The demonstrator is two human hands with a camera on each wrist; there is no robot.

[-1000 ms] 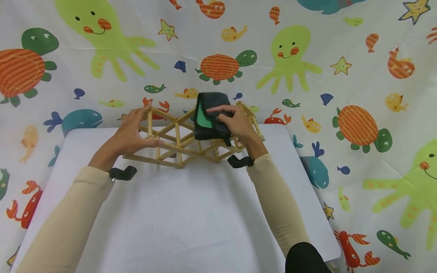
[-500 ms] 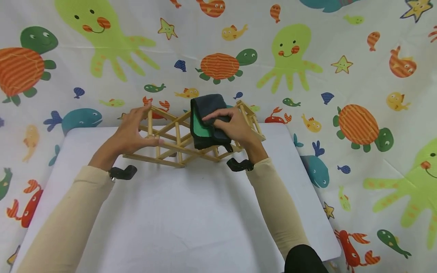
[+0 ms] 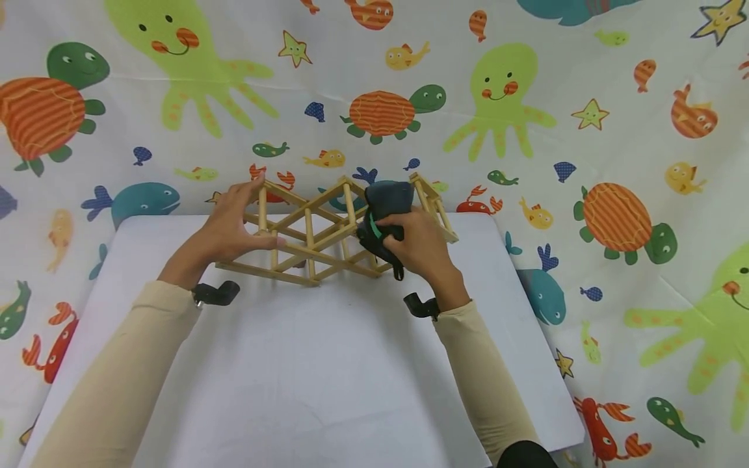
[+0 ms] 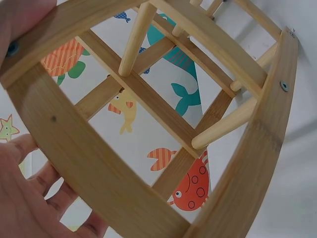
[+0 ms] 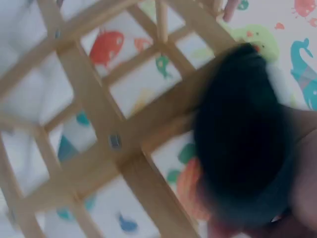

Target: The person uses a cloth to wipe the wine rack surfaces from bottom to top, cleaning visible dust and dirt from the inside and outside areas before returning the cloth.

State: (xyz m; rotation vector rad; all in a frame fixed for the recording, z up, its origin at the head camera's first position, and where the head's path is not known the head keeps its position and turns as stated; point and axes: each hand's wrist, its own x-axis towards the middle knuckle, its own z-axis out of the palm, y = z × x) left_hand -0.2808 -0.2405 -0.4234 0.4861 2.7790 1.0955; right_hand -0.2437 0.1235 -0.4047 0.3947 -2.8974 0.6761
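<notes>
Cloth (image 3: 389, 197), dark and green, sits clenched in right hand (image 3: 422, 246), wooden rack (image 3: 311, 250) beside that grip. Left hand (image 3: 231, 224) grasps rack's end.

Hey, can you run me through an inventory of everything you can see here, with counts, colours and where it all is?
Wooden rack: one, light brown, near the table's far edge
Folded cloth: one, dark blue-grey and black with some green, above the rack's right half; contact unclear
Screw heads: several, silvery, set in the rack's slats
Table: one, white, under the rack
Backdrop: one, white with colourful sea animals, behind and beside the table
Unidentified rounded object: one, black, bottom right
Wrist cameras: two, black, one per wrist
Sleeves: two, beige, one per arm
Left grip: one, bare, holding the rack's left end
Right grip: one, bare, holding the cloth
</notes>
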